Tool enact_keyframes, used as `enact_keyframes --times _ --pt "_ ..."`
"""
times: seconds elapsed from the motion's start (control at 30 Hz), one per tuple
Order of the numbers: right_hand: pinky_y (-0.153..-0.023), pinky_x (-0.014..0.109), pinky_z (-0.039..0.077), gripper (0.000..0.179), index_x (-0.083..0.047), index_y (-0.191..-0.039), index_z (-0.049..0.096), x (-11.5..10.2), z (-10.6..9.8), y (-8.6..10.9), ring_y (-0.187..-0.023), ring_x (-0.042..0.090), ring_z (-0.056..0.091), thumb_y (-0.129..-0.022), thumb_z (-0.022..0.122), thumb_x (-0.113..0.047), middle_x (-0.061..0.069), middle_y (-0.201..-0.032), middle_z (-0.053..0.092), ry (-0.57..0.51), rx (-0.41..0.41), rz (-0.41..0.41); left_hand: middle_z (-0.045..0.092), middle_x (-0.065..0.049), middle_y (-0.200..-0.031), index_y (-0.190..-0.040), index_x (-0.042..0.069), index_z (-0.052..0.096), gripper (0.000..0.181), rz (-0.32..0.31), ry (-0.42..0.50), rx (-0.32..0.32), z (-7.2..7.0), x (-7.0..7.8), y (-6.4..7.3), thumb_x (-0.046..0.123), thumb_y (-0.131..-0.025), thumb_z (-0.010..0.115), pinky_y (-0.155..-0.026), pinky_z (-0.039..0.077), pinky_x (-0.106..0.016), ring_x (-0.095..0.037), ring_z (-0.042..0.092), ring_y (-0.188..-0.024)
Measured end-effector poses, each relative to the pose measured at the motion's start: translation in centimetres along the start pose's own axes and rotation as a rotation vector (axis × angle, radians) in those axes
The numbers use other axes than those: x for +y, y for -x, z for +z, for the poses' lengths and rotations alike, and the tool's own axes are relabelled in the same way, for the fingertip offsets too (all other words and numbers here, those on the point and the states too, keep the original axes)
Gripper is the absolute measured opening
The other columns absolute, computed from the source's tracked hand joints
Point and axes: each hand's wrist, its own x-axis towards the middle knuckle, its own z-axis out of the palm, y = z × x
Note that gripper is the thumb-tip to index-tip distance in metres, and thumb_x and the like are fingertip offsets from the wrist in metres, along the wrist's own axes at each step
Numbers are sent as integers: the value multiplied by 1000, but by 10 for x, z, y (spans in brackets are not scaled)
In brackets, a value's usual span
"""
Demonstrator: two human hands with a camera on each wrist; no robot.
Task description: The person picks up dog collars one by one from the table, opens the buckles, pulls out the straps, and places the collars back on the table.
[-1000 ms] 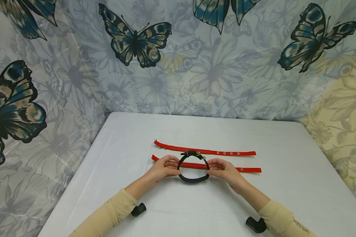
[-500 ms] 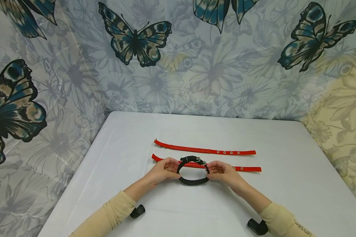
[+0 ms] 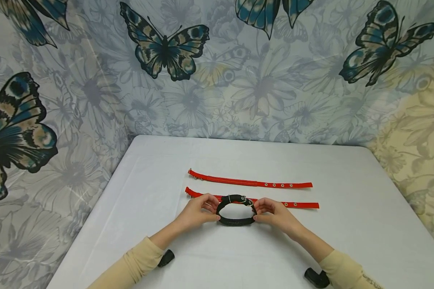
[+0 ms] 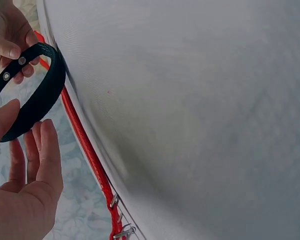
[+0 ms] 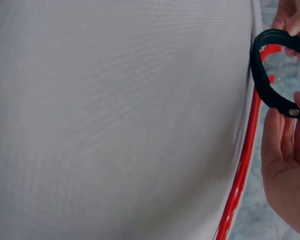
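A black buckled collar (image 3: 236, 221), closed into a loop, is held between both hands over the middle of the table. My left hand (image 3: 197, 211) pinches its left side between thumb and fingers. On the opposite side, my right hand (image 3: 277, 214) pinches it the same way. The buckle is at the far side of the loop, and metal eyelets show along the strap in the left wrist view. Just behind lies a red collar (image 3: 300, 205), stretched flat and partly hidden by the hands and the black collar. A second red collar (image 3: 235, 182) lies straight farther back, its eyelets toward the right.
The white table (image 3: 159, 160) reaches back to a wall hung with butterfly-patterned cloth (image 3: 267, 92). A black wrist device (image 3: 166, 258) shows under the left sleeve, and another black device (image 3: 316, 277) by the right sleeve.
The black collar has come down slightly toward me, and its far buckle side has tipped lower, so the loop looks flatter. Both hands moved with it. The red collars stay put.
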Motion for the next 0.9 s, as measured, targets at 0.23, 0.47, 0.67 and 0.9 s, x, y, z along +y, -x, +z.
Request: enact_keyframes --times 0.23,0.47,0.67,0.9 --pt "-83 27 48 28 -8 -105 64 4 0 -1 -94 21 61 -82 78 -15 7 -96 64 73 1 -48 65 -2 -97 -105 3 61 33 90 21 5 0 -3 0 2 -77 79 -77 56 -24 -13 64 -86" --pt "-82 27 49 31 -6 -107 64 4 5 4 -100 25 58 -82 79 -16 7 -102 66 115 -26 -62 65 -5 -97 -105 2 62 33 59 42 2 3 1 5 4 -78 80 -79 55 -25 -19 64 -89" --pt "-80 27 50 23 -10 -101 66 5 8 5 -99 22 59 -83 78 -16 1 -97 67 162 -18 -53 65 -5 -95 -104 2 63 32 36 47 0 6 0 6 2 -78 80 -80 55 -25 -19 64 -90" --pt "-78 28 49 20 -10 -98 66 3 7 5 -100 23 59 -83 78 -16 0 -96 66 190 -25 -88 67 -2 -98 -105 6 65 30 57 15 20 4 4 7 6 -79 80 -82 55 -28 -19 64 -93"
